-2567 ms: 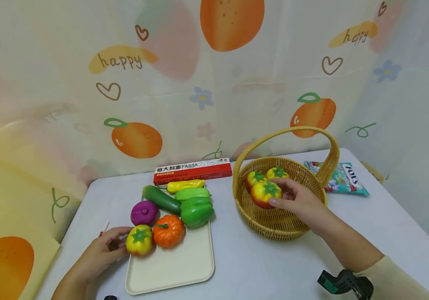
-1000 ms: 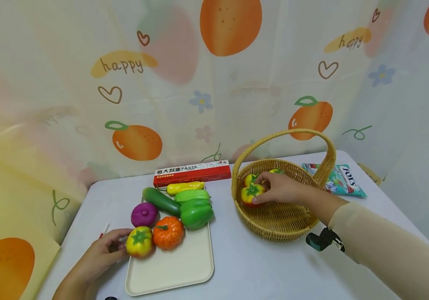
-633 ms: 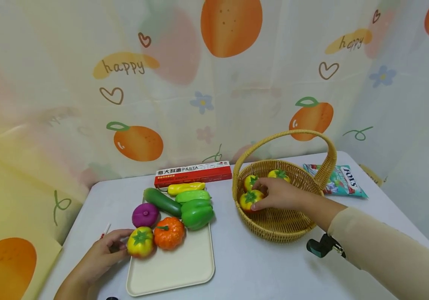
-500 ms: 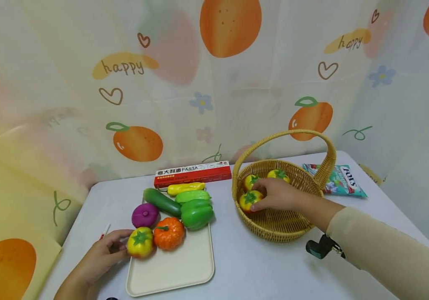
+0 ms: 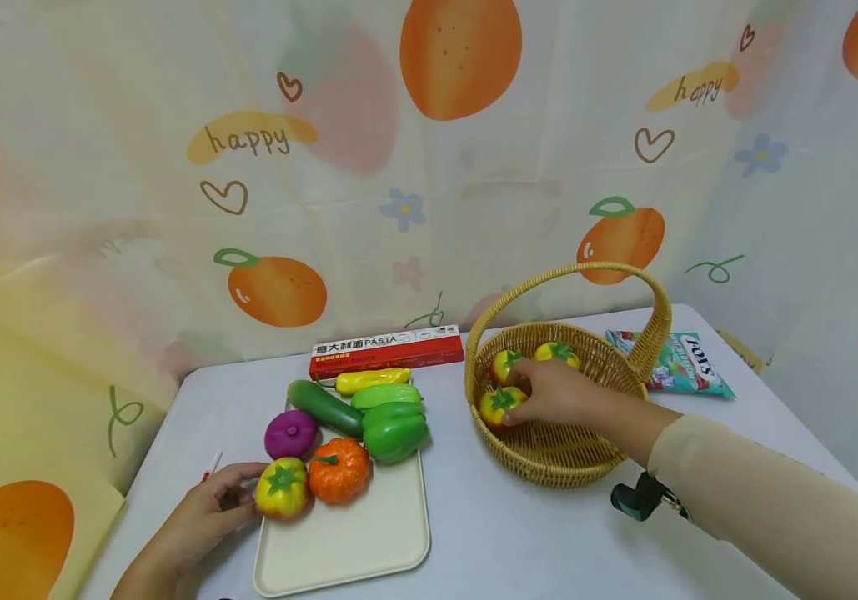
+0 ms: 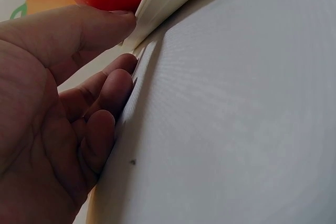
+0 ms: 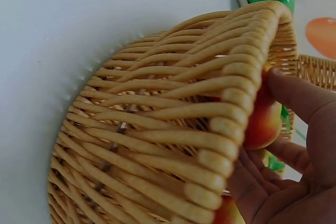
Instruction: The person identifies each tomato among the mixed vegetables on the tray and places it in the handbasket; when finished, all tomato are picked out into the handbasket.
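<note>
My right hand reaches into the wicker basket and holds a yellow-and-red toy tomato with a green star-shaped top. In the right wrist view, the thumb and fingers close around that tomato behind the woven rim. Two similar tomatoes sit behind it in the basket, one partly hidden by my hand and another farther right. My left hand rests at the left edge of the cream tray, index finger and thumb beside another toy tomato. Its other fingers curl loosely against the table.
Next to the left tomato on the tray are an orange pumpkin, a purple round vegetable, a green pepper and a dark green cucumber. Behind stands a pasta box. A snack bag lies right of the basket's arched handle.
My right hand has moved left and down with its tomato, which now sits lower at the basket's left front. My left hand has stayed beside the tomato on the tray.
</note>
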A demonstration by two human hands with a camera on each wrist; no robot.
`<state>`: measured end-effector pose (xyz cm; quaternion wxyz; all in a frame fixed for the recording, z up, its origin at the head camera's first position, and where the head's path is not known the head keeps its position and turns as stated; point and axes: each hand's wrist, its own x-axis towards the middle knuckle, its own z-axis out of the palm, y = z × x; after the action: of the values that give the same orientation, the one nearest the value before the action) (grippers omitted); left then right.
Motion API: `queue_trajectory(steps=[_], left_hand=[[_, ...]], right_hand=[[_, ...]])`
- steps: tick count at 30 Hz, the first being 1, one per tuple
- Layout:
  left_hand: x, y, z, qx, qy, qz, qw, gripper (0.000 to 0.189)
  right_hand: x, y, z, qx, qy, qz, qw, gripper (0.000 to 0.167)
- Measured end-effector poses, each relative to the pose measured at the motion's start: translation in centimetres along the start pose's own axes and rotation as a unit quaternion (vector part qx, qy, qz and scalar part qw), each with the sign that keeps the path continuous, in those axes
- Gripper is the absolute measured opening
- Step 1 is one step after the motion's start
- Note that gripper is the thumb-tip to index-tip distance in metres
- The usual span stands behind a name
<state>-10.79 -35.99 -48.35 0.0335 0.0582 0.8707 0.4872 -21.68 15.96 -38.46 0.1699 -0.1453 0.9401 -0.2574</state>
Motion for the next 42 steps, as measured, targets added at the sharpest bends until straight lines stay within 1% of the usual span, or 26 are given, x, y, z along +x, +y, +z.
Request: queue_trajectory(steps=[9,14,18,26,30,33,36,38,42], left_hand=[[-0.4,-0.1,0.0,0.007,0.002,-0.032,0.9995,0.047],[-0.7,0.0,0.0,0.002,0.002,-0.046,0.9989,0.048],[-0.8,0.1,-0.1,0.001,0.003,-0.047,0.9989,0.048],[-0.8,-0.2,-0.3,0.012,0.003,-0.020,0.9997,0.047],[-0.7,-0.1,-0.2,0.013,0.006,-0.010,0.9998,0.047],[-0.7,0.0,-0.2,0.016,0.008,0.003,0.9998,0.046],[-0.6,0.1,-0.1,0.021,0.012,0.016,0.9996,0.045],[-0.5,0.2,-0.1,0.026,0.013,0.018,0.9994,0.045],[-0.2,0.5,0.1,0.030,0.013,0.013,0.9994,0.046]], right_hand=[[-0.1,-0.2,0.1,-0.006,-0.012,-0.006,0.9999,0.064],[-0.2,-0.3,-0.1,0.012,-0.025,-0.010,0.9996,0.059],[-0.2,-0.1,-0.4,0.018,-0.039,-0.013,0.9990,0.056],[-0.6,-0.3,-1.1,0.016,-0.052,-0.018,0.9984,0.056],[-1.0,-0.2,-1.5,0.023,-0.051,-0.019,0.9983,0.054],[-1.4,0.0,-1.8,0.029,-0.048,-0.029,0.9980,0.054],[-2.1,0.0,-2.2,0.036,-0.047,-0.038,0.9975,0.053],[-2.7,-0.2,-2.4,0.040,-0.046,-0.044,0.9972,0.052],[-4.5,-1.1,-2.4,0.065,-0.041,-0.062,0.9952,0.046]])
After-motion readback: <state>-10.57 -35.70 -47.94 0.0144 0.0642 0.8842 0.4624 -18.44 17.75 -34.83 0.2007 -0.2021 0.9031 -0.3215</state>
